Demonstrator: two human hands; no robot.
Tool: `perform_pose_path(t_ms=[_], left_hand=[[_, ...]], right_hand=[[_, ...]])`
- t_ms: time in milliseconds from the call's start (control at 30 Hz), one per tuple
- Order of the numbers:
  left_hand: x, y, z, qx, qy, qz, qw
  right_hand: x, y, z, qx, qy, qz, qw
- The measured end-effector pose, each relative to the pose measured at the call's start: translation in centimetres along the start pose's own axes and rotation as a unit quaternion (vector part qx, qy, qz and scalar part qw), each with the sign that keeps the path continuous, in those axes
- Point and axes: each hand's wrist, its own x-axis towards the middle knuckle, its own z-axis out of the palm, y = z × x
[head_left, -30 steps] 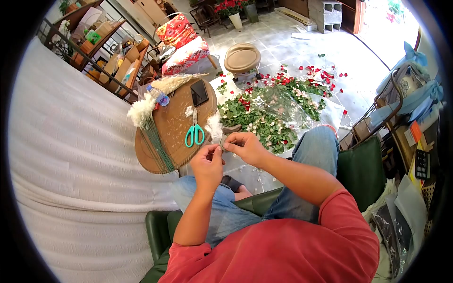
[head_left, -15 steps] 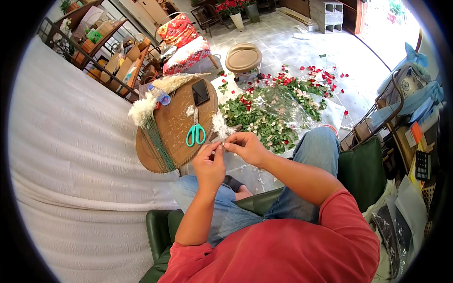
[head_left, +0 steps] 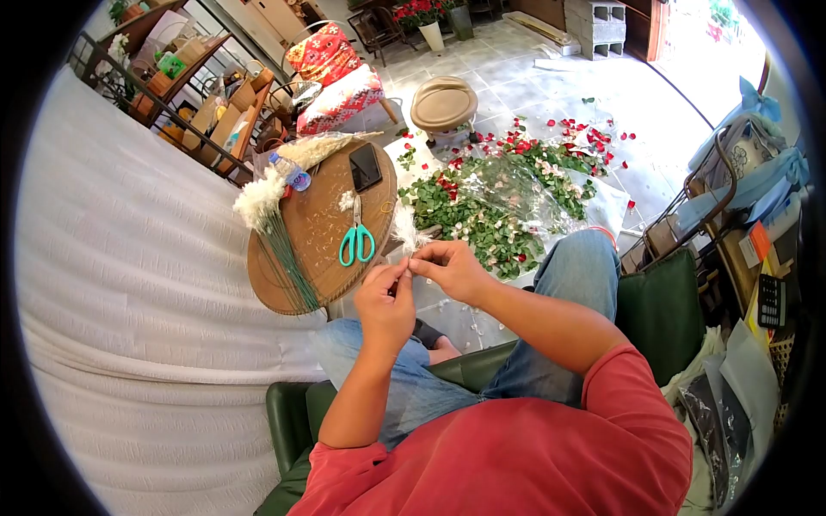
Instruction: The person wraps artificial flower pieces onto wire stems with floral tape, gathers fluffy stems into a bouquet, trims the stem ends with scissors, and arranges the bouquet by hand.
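Note:
A fluffy white plume of dried grass (head_left: 407,229) stands up just beyond my fingertips, over the table's right edge. My left hand (head_left: 384,301) and my right hand (head_left: 452,271) meet at its base, both pinched with thumb against finger. Whatever thin stem or wire lies between the fingertips is too small to make out. To the left, on the round wooden table (head_left: 323,232), are scissors with teal handles (head_left: 357,244) and a bundle of white fluffy flowers (head_left: 261,201) on long green stems. A small white tuft (head_left: 347,201) lies beside the scissor blades.
A phone (head_left: 365,166), a water bottle (head_left: 292,175) and a pale dried bunch (head_left: 320,149) lie on the table. Leaves and petals (head_left: 465,206) cover the floor ahead, near a round stool (head_left: 444,105). A white curtain (head_left: 146,301) hangs at left; a cluttered shelf (head_left: 757,284) stands at right.
The white plume has shifted slightly to the right and tilted. My left hand has moved a little closer to my right, its fingers curled more.

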Motion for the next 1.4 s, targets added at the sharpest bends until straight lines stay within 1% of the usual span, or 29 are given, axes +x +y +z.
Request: perform_pose_path(t_ms=[67,133,167,233,300,367,567,633,733,800,900,1000,1067,1300,1367,1400], left_hand=[[-0.2,-0.5,0.0,0.010,0.001,-0.013,1.000],[-0.4,-0.8,0.1,0.003,0.001,-0.030,1.000],[-0.5,-1.0,0.1,-0.003,0.001,-0.048,0.999],[-0.6,-1.2,0.3,-0.010,0.010,-0.052,0.999],[-0.5,-1.0,0.3,-0.016,0.018,-0.056,0.998],[-0.2,-0.2,0.2,0.023,0.014,-0.005,1.000],[0.0,-0.1,0.5,0.026,0.030,0.036,0.999],[-0.1,-0.1,0.6,0.025,0.033,0.033,0.999],[-0.1,-0.1,0.6,0.026,0.036,0.029,0.999],[-0.1,-0.2,0.6,0.028,0.035,0.026,0.999],[-0.2,-0.7,0.6,0.013,0.045,0.039,0.998],[-0.4,-1.0,0.5,-0.006,0.037,0.015,0.999],[-0.5,-1.2,0.2,-0.044,0.015,-0.023,0.999],[0.0,0.4,-0.2,-0.057,-0.005,-0.008,0.998],[0.1,0.5,-0.4,-0.015,-0.009,0.021,1.000],[0.1,0.5,-0.3,-0.015,-0.009,0.020,1.000]], right_hand=[[0.0,0.1,0.0,-0.011,0.002,0.000,1.000],[0.1,0.3,0.2,-0.008,0.016,-0.042,0.999],[0.1,0.4,0.1,-0.008,0.016,-0.042,0.999],[0.1,0.2,0.1,-0.031,0.026,-0.029,0.999],[0.1,0.0,0.0,-0.025,0.029,-0.018,0.999],[0.0,-0.2,0.0,-0.019,0.033,-0.007,0.999],[0.0,0.0,0.1,-0.003,0.038,-0.001,0.999],[0.1,0.2,0.1,0.013,0.047,0.005,0.999],[-0.1,-0.4,0.1,-0.005,0.042,0.018,0.999],[-0.2,-0.6,0.3,0.007,0.047,0.021,0.999],[-0.1,-0.4,0.3,0.022,0.051,0.019,0.998],[-0.1,-0.1,0.2,0.040,0.046,0.022,0.998],[-0.1,-0.2,0.2,0.054,0.043,0.030,0.997],[0.1,0.1,0.1,0.087,0.004,0.052,0.995],[0.2,0.2,0.0,0.092,-0.009,0.059,0.994],[0.1,-0.2,0.1,0.101,-0.014,0.082,0.991]])
